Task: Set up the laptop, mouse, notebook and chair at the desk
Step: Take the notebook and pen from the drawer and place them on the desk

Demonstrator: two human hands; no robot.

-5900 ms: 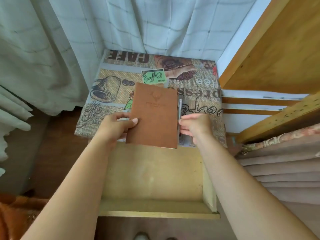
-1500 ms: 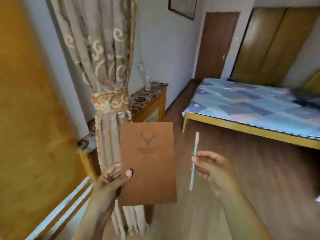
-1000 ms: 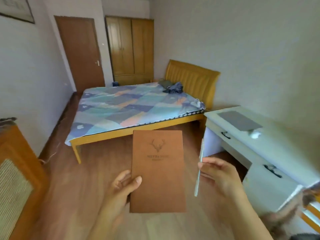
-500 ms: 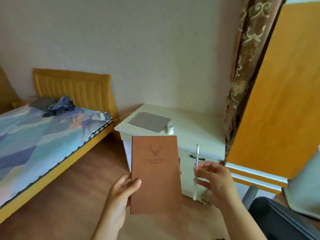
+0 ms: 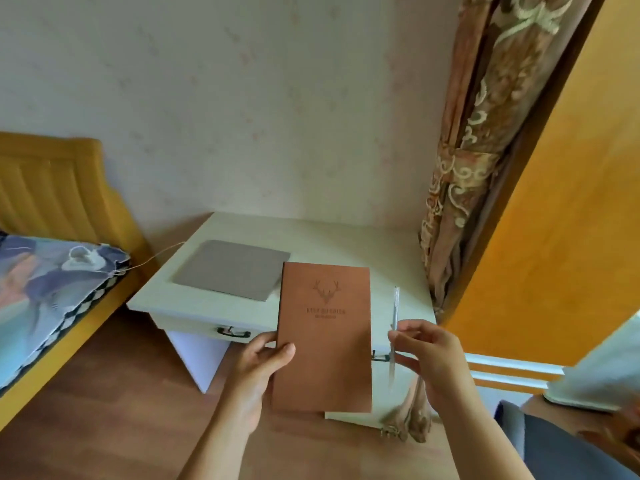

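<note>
- In the head view, in front of the white desk (image 5: 346, 244), the left hand (image 5: 258, 363) holds a brown notebook (image 5: 325, 336) upright in the air, cover facing the camera.
- The thumb lies across the lower left edge of the cover, and the other fingers are behind it, so the hand grips the notebook by that edge.
- The cover bears a stamped deer head with antlers and a line of lettering too small to read.
- The right hand (image 5: 427, 355), just to the right of the notebook, pinches a slim pale pen (image 5: 394, 329) between thumb and curled fingertips.
- The pen stands nearly upright, its top above the hand and its lower end below it; it does not touch the notebook.
- On the desk top, toward the left, lies a closed grey laptop (image 5: 230, 270), flat, its near right corner hidden behind the notebook.
- Dark handles show on the desk's front, one just left of the notebook and one between the notebook and the right hand.
- The mouse is not visible; whether it sits behind the notebook cannot be told.
- To the left stands a bed (image 5: 41, 292) with a yellow headboard and a patterned blue cover.
- A patterned brown curtain (image 5: 464, 174) hangs at the right end of the desk, beside an orange panel (image 5: 561, 216).
- At the lower right corner a dark, blurred shape (image 5: 554, 445) shows; it may be the chair, but that cannot be told.
</note>
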